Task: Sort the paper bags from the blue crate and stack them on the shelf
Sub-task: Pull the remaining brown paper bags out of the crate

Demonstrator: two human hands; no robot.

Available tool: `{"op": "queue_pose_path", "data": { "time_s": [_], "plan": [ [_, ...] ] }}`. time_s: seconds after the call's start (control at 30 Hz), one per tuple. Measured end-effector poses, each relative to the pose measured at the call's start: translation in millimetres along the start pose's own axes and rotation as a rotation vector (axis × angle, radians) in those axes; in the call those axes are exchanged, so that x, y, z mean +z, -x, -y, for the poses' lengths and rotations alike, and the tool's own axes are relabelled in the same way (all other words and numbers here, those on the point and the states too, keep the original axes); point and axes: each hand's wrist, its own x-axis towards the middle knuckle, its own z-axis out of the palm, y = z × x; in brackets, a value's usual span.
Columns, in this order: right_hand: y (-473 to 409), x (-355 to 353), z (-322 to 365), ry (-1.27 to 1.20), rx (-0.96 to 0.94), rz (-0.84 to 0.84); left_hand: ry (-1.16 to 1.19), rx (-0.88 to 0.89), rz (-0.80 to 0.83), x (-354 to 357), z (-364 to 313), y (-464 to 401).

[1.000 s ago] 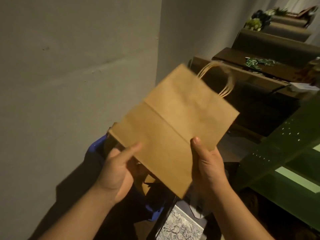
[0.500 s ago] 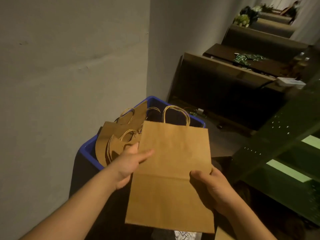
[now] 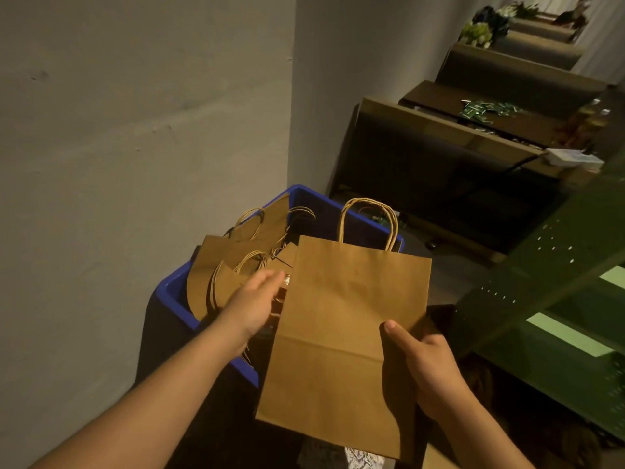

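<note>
Right hand (image 3: 424,362): grips flat paper bag (image 3: 345,340), frame centre
Left hand (image 3: 255,301): open, fingers spread over blue crate (image 3: 169,289), centre left

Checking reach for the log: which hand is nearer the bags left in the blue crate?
Left. The left hand hovers directly over the crate bags, fingers extended. The right hand is off to the crate's right, holding the flat paper bag.
</note>
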Motion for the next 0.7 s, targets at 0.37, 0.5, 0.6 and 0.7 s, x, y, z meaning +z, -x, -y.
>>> {"op": "queue_pose_path", "data": {
  "time_s": [0.37, 0.5, 0.6, 0.7],
  "plan": [
    [-4, -8, 4, -0.081, -0.017, -0.082, -0.259, -0.316, -0.365, -50, 19, -64],
    [-5, -7, 5, -0.095, 0.0, -0.062, -0.361, -0.368, -0.263, -41, 21, -71],
    [-6, -7, 5, -0.107, -0.002, -0.053, -0.451, -0.369, -0.226, -37, 22, -70],
    [-8, -8, 6, -0.112, 0.0, -0.066, -0.479, -0.317, -0.254, -39, 21, -70]
  ]
}}
